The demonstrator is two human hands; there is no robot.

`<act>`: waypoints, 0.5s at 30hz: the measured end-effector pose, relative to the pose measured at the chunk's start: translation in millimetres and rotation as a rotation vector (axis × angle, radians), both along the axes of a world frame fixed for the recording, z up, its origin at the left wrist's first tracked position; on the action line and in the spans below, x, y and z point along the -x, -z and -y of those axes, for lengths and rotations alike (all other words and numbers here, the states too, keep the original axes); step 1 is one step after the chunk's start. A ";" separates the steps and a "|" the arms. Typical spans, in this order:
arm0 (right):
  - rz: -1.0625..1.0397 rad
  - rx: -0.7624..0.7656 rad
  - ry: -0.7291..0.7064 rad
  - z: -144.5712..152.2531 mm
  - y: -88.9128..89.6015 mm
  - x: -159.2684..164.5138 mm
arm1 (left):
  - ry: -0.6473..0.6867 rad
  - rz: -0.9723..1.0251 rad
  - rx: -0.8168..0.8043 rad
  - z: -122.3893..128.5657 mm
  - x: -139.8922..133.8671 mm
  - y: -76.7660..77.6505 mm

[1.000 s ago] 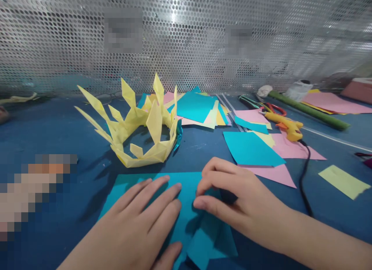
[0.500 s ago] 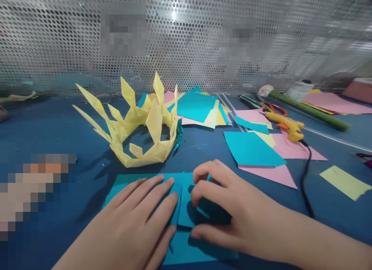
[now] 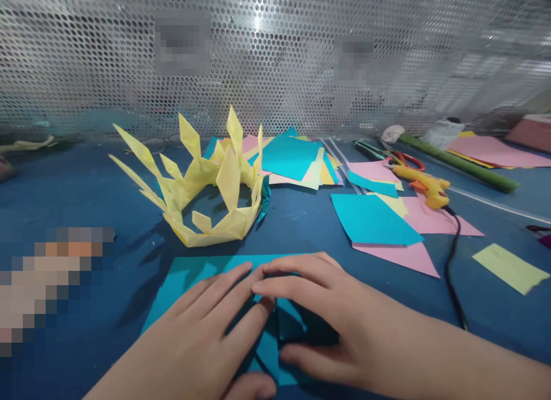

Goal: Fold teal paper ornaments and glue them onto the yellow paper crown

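Teal paper (image 3: 183, 268) lies on the table under both hands, with a smaller loose or folded piece (image 3: 290, 319) showing between them. My left hand (image 3: 202, 331) rests on the paper, its fingers stretched to the right. From the right, my right hand (image 3: 327, 308) arches over the paper with thumb and fingers apart. Its fingertips meet the fingertips of my left hand; whether they pinch any paper there is hidden. Just beyond my hands stands a pale yellow folded-paper crown (image 3: 210, 239), with a teal folded piece (image 3: 264, 199) at its right side.
A yellow glue gun (image 3: 430, 189) with a black cord (image 3: 450, 268) lies at the right. Teal and pink sheets (image 3: 374, 219) are beside it; a paper pile (image 3: 288, 153) lies behind. A green stick (image 3: 465, 163) and a perforated metal panel (image 3: 275, 61) are farther back.
My right hand has moved left until its fingers reach my left fingertips. My left fingers have shifted slightly right, and the small teal piece between the hands has changed position.
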State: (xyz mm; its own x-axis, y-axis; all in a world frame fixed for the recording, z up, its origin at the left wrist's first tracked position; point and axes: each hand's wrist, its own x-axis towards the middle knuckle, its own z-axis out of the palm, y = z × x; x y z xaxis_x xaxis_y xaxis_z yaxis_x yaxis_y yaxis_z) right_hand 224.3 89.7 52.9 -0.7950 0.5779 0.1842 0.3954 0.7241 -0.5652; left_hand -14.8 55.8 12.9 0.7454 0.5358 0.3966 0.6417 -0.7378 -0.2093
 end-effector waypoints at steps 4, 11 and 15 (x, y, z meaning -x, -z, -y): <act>-0.003 0.008 0.040 -1.3 -0.7 -2.0 | 0.026 -0.053 -0.042 -2.3 2.7 3.0; -0.071 -0.032 0.257 -6.8 5.0 -3.1 | -0.001 -0.065 -0.038 1.7 4.2 2.1; -0.036 -0.032 0.387 -6.6 4.3 -1.8 | 0.078 -0.090 -0.050 0.0 0.9 -3.3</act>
